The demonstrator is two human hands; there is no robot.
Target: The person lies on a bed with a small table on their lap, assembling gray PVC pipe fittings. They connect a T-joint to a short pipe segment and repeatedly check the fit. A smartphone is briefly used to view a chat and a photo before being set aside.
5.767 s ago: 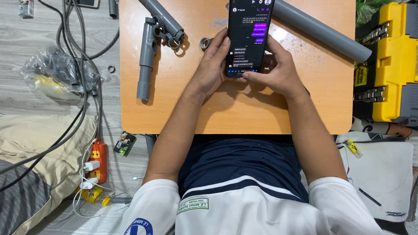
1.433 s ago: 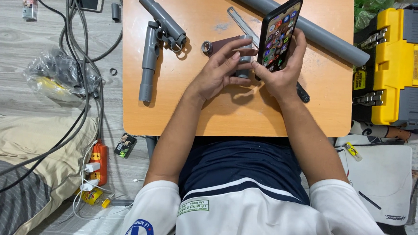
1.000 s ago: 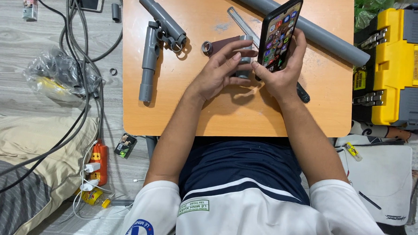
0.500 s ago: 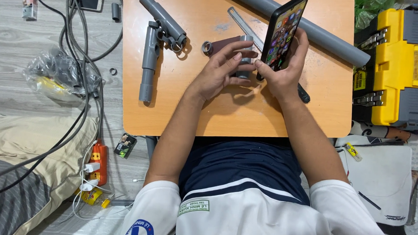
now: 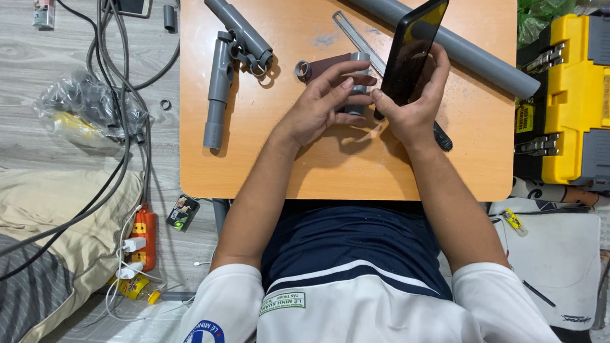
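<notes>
Black phone (image 5: 413, 53) tilted up on edge over the orange surface (image 5: 319, 172), gripped in the right hand (image 5: 410, 111), fingers wrapped round its lower half. Left hand (image 5: 325, 100) half-curled, fingertips on a short grey pipe piece (image 5: 357, 81). Long grey pipe (image 5: 461, 44) and metal ruler (image 5: 359, 40) just behind, yellow toolbox (image 5: 586, 94) off right.
</notes>
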